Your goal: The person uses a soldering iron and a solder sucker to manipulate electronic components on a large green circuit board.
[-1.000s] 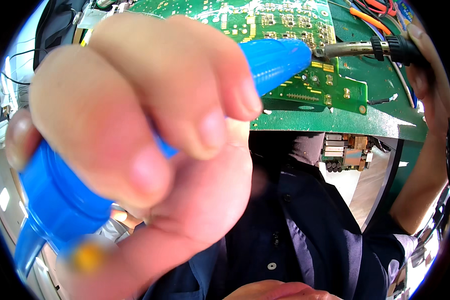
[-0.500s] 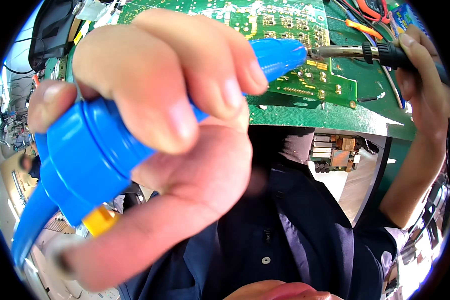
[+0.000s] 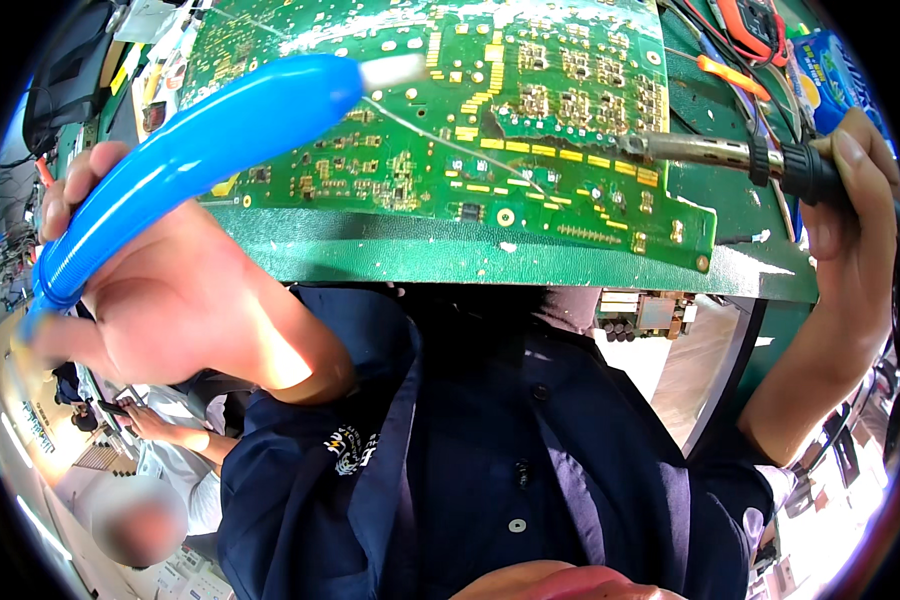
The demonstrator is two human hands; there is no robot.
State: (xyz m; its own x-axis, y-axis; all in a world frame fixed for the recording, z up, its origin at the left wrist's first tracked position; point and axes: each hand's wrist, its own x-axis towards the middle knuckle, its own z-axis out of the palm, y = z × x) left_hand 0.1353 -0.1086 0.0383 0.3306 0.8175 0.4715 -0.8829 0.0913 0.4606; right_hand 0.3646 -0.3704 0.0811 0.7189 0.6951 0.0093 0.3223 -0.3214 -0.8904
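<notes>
My left hand (image 3: 170,305) is wrapped around a blue desoldering pump (image 3: 230,125), held tilted at the left above the board. Its pale nozzle (image 3: 394,70) points right and looks blurred. On the right, my right hand (image 3: 855,190) grips a soldering iron (image 3: 710,152) by its black handle. The iron's metal tip reaches the green circuit board (image 3: 390,150), by a row of gold pads; whether it touches them I cannot tell. A thin grey strand (image 3: 450,142) slants across the board beside the pump.
The board lies on a green table mat (image 3: 420,250). An orange-handled tool (image 3: 732,75), a red-and-black meter (image 3: 748,25) with leads and a blue package (image 3: 828,75) crowd the back right. A second circuit board (image 3: 650,312) shows below the table edge. Another person's hands (image 3: 150,422) appear lower left.
My left hand has pulled the desoldering pump back to the left, away from the iron's tip, uncovering the board. My right hand still holds the iron near the same place.
</notes>
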